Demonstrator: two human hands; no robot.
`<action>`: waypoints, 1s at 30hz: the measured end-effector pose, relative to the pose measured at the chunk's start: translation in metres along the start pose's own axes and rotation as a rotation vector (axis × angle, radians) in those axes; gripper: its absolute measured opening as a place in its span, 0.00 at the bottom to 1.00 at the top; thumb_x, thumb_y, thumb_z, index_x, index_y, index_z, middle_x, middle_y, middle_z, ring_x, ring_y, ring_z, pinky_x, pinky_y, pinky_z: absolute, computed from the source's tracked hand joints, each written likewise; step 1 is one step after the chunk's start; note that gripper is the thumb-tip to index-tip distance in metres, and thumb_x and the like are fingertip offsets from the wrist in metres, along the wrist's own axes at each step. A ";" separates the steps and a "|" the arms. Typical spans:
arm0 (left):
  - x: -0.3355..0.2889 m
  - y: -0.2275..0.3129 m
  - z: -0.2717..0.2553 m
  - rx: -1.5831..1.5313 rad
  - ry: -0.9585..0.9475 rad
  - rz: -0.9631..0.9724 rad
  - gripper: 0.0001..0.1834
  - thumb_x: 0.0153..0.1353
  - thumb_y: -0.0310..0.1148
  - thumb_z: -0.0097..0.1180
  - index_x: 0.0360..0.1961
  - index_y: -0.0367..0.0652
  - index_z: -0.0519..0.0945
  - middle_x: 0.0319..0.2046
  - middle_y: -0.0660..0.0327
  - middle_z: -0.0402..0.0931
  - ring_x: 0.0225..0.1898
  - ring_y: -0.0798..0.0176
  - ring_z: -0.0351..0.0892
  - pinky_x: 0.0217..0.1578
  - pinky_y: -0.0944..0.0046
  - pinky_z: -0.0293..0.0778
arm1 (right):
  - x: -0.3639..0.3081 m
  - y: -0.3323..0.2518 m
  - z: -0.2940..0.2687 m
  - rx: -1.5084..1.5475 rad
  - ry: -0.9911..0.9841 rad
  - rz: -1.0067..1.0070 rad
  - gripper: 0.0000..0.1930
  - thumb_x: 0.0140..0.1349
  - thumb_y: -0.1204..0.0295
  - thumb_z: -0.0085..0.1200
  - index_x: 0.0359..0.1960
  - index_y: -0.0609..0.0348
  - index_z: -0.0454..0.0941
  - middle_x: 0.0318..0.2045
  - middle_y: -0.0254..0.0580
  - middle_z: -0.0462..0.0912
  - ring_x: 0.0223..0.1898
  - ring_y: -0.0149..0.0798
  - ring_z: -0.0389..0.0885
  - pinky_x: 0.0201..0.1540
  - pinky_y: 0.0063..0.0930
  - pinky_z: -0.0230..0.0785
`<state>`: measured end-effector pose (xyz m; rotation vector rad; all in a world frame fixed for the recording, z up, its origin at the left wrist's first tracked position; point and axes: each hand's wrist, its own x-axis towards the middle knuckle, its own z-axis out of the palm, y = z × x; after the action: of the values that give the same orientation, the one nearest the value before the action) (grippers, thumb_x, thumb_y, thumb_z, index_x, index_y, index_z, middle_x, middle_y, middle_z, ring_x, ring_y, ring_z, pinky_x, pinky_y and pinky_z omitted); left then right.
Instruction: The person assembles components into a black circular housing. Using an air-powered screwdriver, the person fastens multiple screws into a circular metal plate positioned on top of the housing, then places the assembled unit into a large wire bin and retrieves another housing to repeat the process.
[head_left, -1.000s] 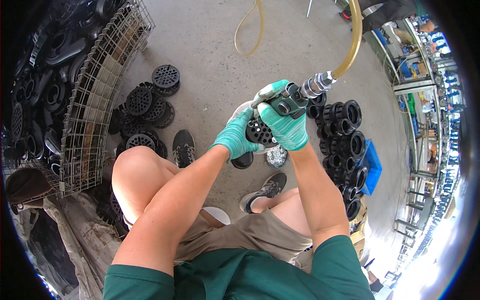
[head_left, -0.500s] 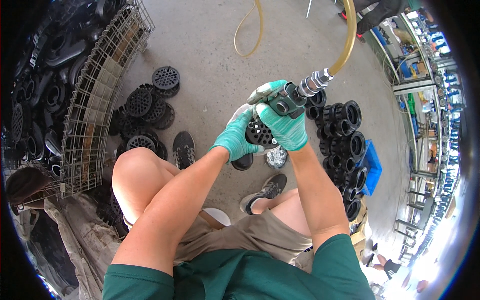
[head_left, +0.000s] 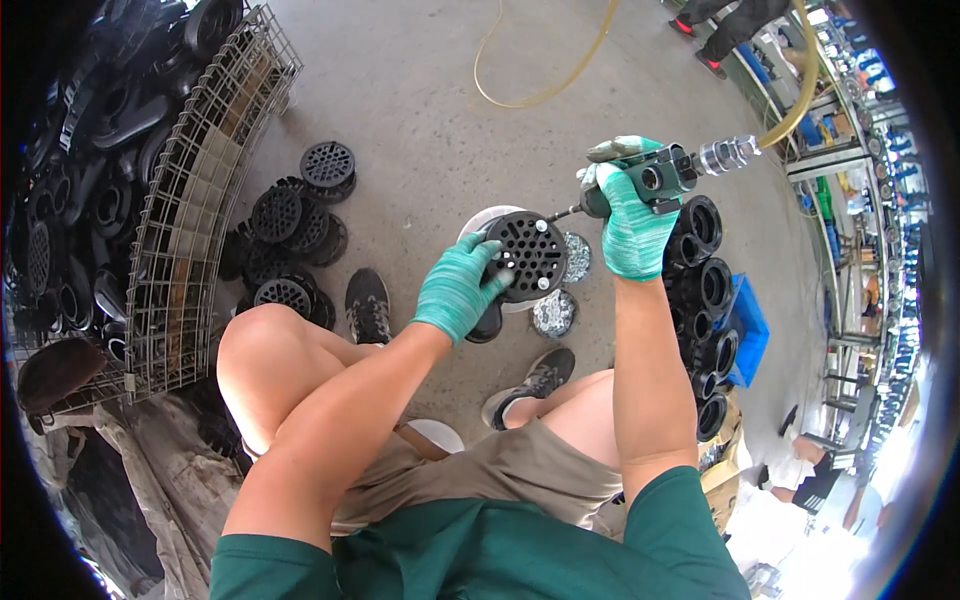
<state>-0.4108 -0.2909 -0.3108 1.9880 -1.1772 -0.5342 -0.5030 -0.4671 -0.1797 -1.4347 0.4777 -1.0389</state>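
My left hand (head_left: 455,292), in a green knit glove, grips the near left edge of a round black drain grate (head_left: 532,258) full of holes. A few bright screw heads show near the grate's rim. Gloved too, my right hand (head_left: 637,225) is wrapped round a dark green air screwdriver (head_left: 664,172), which lies roughly level. Its thin bit (head_left: 566,212) points left to the grate's upper right edge; whether it touches a screw I cannot tell. Part of a white round surface (head_left: 482,219) shows behind the grate. A black rounded piece (head_left: 487,325) sits partly hidden below it.
Two containers of small metal parts (head_left: 553,313) stand right of the grate. Stacked grates (head_left: 328,168) and a wire cage (head_left: 180,230) of black parts are left. Black rings (head_left: 703,285), a blue bin (head_left: 752,335) and a yellowish hose (head_left: 806,90) are right. Two other people are partly visible.
My right hand has swung the air screwdriver to the right, from above the grate to beside it, exposing the grate's face. The hose has moved right with it. My left hand keeps the grate.
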 end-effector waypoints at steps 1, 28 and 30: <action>0.005 -0.002 0.001 0.000 -0.001 0.004 0.25 0.59 0.36 0.68 0.58 0.43 0.79 0.60 0.48 0.74 0.57 0.44 0.77 0.58 0.52 0.75 | 0.001 0.001 -0.002 -0.001 0.003 -0.003 0.16 0.59 0.82 0.57 0.50 0.61 0.74 0.40 0.49 0.83 0.35 0.39 0.85 0.42 0.38 0.82; 0.015 -0.003 0.006 0.048 0.056 -0.018 0.13 0.61 0.26 0.61 0.47 0.42 0.78 0.45 0.49 0.75 0.42 0.42 0.81 0.44 0.49 0.78 | -0.003 0.028 0.001 0.013 -0.013 0.092 0.14 0.58 0.85 0.59 0.44 0.56 0.77 0.33 0.38 0.84 0.32 0.29 0.83 0.34 0.24 0.77; 0.015 -0.004 0.007 0.043 0.050 -0.022 0.13 0.61 0.26 0.61 0.47 0.42 0.78 0.45 0.49 0.75 0.42 0.41 0.81 0.44 0.49 0.78 | -0.002 0.027 0.000 0.008 -0.019 0.084 0.14 0.58 0.85 0.59 0.44 0.57 0.77 0.33 0.38 0.84 0.32 0.29 0.83 0.34 0.24 0.77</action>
<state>-0.4058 -0.3058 -0.3174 2.0410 -1.1465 -0.4707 -0.4961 -0.4705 -0.2059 -1.4044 0.5144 -0.9585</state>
